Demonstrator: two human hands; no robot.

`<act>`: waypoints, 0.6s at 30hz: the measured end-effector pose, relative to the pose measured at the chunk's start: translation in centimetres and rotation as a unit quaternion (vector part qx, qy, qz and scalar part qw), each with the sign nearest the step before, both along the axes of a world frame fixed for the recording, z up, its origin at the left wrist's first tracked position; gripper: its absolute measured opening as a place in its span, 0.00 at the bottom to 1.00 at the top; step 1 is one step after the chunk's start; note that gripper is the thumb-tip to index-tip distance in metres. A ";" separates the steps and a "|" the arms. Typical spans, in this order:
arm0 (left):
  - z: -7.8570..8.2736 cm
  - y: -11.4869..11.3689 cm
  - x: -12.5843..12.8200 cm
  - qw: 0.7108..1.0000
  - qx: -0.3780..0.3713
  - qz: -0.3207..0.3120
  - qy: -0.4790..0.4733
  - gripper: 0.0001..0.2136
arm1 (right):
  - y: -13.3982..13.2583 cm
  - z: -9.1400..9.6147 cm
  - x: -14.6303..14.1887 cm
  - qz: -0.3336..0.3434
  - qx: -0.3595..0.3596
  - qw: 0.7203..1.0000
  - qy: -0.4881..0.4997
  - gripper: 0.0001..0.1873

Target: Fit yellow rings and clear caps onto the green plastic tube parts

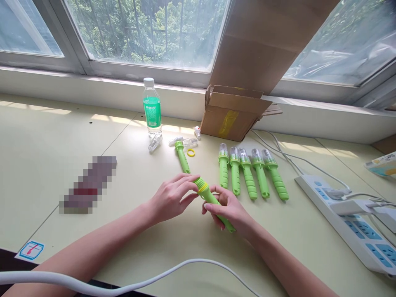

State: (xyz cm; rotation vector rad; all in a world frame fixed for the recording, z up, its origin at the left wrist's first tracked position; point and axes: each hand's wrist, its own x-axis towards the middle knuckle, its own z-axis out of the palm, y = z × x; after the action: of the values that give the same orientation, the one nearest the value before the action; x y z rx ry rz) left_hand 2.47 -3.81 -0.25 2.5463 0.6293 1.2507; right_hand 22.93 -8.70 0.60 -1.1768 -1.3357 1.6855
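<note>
My right hand (229,208) is wrapped round a green ribbed flashlight body (221,211), tilted with its threaded end up and to the left. A yellow ring (203,188) sits around that body just below the thread. My left hand (175,196) has its fingertips and thumb closed at the ring and thread. Behind the left hand lies a second green flashlight body (182,157) with its thread bare. Beside it are a loose yellow ring (191,152), clear plastic caps (155,142) and a small white-and-red part (197,132).
Several green flashlights with clear caps (246,175) lie in a row at right. A water bottle (152,109) and a cardboard box (232,115) stand by the window. Far right is a power strip (346,222) with cords. A white cable (123,288) crosses the front; a blurred object (89,185) lies left.
</note>
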 end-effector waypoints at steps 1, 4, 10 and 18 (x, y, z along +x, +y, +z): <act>0.0 0.0 0.0 1.000 0.000 0.002 0.000 0.06 | 0.0 0.0 0.0 -0.006 0.002 1.000 0.001 0.14; 0.0 -0.1 0.0 1.000 -0.001 0.007 0.001 0.06 | 0.0 0.1 -0.1 -0.014 0.012 1.000 0.015 0.11; 0.2 -0.1 0.0 1.000 0.007 0.011 -0.003 0.06 | 0.0 0.2 -0.3 -0.010 0.020 0.999 0.045 0.11; 0.3 -0.2 0.0 0.999 0.023 0.032 -0.005 0.06 | -0.2 0.7 -0.7 0.001 0.040 0.999 -0.022 0.17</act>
State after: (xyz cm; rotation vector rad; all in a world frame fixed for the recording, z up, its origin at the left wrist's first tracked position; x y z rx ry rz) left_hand 2.44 -3.96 0.10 2.5753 0.6922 1.3126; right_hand 22.25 -8.88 1.29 -1.1732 -1.4182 1.6012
